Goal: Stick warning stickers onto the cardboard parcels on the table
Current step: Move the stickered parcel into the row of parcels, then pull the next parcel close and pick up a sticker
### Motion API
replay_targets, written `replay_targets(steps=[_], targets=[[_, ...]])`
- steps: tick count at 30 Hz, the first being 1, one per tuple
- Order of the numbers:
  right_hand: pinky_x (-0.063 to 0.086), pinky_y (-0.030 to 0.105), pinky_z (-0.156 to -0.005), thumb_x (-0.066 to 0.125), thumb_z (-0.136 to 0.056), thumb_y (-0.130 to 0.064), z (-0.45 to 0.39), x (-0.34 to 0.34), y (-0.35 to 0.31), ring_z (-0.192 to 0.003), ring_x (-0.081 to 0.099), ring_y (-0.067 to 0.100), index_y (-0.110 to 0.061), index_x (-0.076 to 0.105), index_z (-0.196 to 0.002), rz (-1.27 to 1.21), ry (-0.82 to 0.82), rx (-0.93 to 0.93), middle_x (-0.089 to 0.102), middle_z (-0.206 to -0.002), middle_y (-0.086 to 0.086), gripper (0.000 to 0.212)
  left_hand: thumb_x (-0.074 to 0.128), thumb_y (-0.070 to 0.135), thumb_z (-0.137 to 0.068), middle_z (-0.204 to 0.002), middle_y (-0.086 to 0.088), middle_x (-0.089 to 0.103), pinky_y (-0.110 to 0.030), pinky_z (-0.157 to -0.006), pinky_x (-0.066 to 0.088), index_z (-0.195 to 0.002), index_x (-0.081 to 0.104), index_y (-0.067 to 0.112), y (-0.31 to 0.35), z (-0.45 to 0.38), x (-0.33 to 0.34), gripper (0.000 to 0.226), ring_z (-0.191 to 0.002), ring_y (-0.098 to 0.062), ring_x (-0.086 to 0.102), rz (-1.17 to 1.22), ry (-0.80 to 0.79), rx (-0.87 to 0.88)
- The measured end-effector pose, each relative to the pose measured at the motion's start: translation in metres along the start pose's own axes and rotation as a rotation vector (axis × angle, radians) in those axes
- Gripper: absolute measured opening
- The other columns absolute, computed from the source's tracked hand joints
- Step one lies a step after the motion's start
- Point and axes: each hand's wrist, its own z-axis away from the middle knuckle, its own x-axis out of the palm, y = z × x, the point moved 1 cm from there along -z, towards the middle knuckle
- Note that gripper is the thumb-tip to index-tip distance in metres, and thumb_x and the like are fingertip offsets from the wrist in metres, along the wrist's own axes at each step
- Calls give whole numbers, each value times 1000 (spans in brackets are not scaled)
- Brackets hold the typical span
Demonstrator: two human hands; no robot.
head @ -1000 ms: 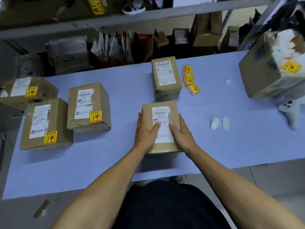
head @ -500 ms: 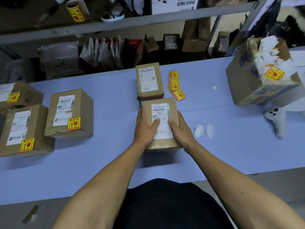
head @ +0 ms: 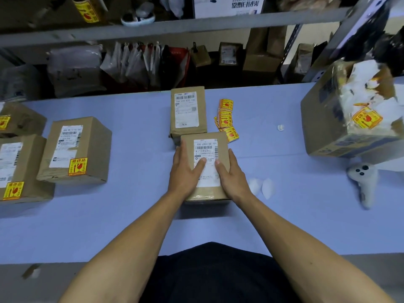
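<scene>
Brown cardboard parcel with white shipping label: centre of pale lilac surface, nearest the person, no warning sticker visible on top; its far edge at or touching the next parcel.
Left hand: on parcel's left side, fingers laid along left edge, thumb on the white label; holds it.
Right hand: on parcel's right side, fingers curled over right edge, thumb on the label; holds it.
Two white curved backing scraps: on surface just right of right hand.
White game controller: right, near side of the big box.
Stickered brown cardboard boxes: left, three of them, each with a yellow-and-red warning sticker.
Second plain brown cardboard parcel with label: just behind the held one, no sticker visible.
Strip of yellow-and-red warning stickers: on surface just right of second parcel, near end beside held parcel's far right corner.
Large worn brown cardboard box: far right, torn white labels, one yellow sticker.
Grey metal shelf: behind surface, bags and small boxes under it.
</scene>
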Motion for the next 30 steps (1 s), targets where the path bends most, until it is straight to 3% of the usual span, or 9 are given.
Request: replay_targets(steps=[5,8,11,15,20,24,30], targets=[[38,32,-107,45,-100,-49,-3,-4,1,-133,49,19,-30,21,-157,34,-9,-17,46,-151,-6,64,42,48,-100,-166,-7,-10,-48,-120,19,-157,13,26,11,5,0,68,-152,-28,4,-363,51,131],[39,36,-109,38,-102,-52,-6,-14,-1,-133,50,20,-30,28,-154,41,-27,-18,47,-150,-5,58,35,45,-102,-166,-7,-8,-52,-120,3,-157,14,24,18,0,-3,63,-152,-26,-9,-572,2,235],[34,32,-107,32,-105,-47,-16,-27,-7,-136,46,22,-23,34,-153,92,60,-4,47,-151,1,54,32,49,-102,-166,-6,0,-52,-120,-2,-157,19,24,26,-14,-6,61,-153,-25,-6,-691,-59,373],[40,36,-104,41,-105,-33,-46,-38,-7,-127,54,26,-18,40,-148,206,204,-3,56,-141,9,46,29,55,-101,-166,-2,-4,-50,-121,-4,-157,13,27,34,-29,1,64,-152,-20,-11,-715,-188,451],[45,36,-93,53,-100,-26,-87,-39,-7,-120,57,31,-8,52,-138,335,199,-1,61,-131,15,41,28,55,-101,-166,-1,-4,-50,-121,-5,-157,11,27,25,-35,7,65,-152,-19,-12,-711,-175,472],[44,35,-75,59,-96,-28,-113,-33,-9,-105,61,37,-7,61,-120,381,214,11,63,-116,19,33,20,59,-96,-166,-2,1,-51,-121,-3,-157,17,27,22,-37,9,69,-153,-19,-7,-692,-140,499],[47,41,-81,70,-89,-40,-128,-28,-13,-113,57,37,-9,56,-126,386,299,140,52,-126,17,50,23,60,-95,-166,-1,3,-46,-119,-9,-157,18,28,19,-39,9,69,-153,-17,-7,-667,-119,508]])
